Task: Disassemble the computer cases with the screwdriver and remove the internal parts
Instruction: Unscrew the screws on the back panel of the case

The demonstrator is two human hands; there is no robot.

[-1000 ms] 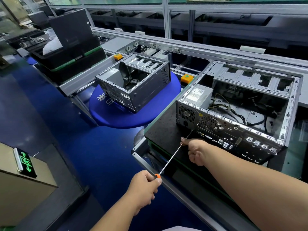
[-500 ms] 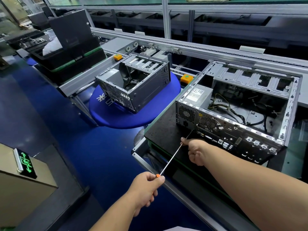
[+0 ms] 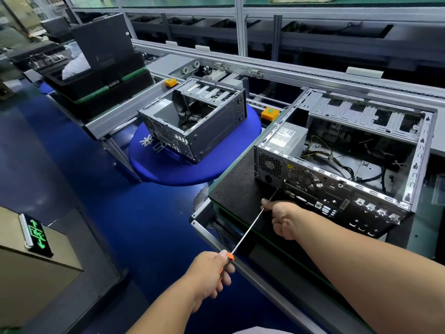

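**Long skinny screwdriver on the back panel of a PC case**

Standing next to this bench: the left hand [image 3: 212, 273] is wrapped round the orange-and-black handle of the screwdriver [image 3: 250, 229], and the right hand [image 3: 283, 219] is curled up by the shaft, thumb and finger steadying it near the tip. The tip sits on the back panel of the case [image 3: 337, 169], just under the fan grille, below the power supply [image 3: 287, 139]. The case lies open side up on a black mat [image 3: 237, 182] at the bench edge.

My guess on handling: that shaft is long and thin, so it'll flex and wander if you only hold the handle, hence the guiding fingers up front. The case looks like stiff sheet steel, fairly heavy, with sharpish edges, so grab it by the frame rails, not the cables. The supply is probably the heaviest lump in there.

Versus a second ago: barely anything. Both hands are where they were and the tip hasn't left its spot; the left hand's grip looks slightly rolled, so I'd guess he's mid-turn.

A second case [image 3: 195, 126] sits on a blue round table [image 3: 168, 172] to the left.
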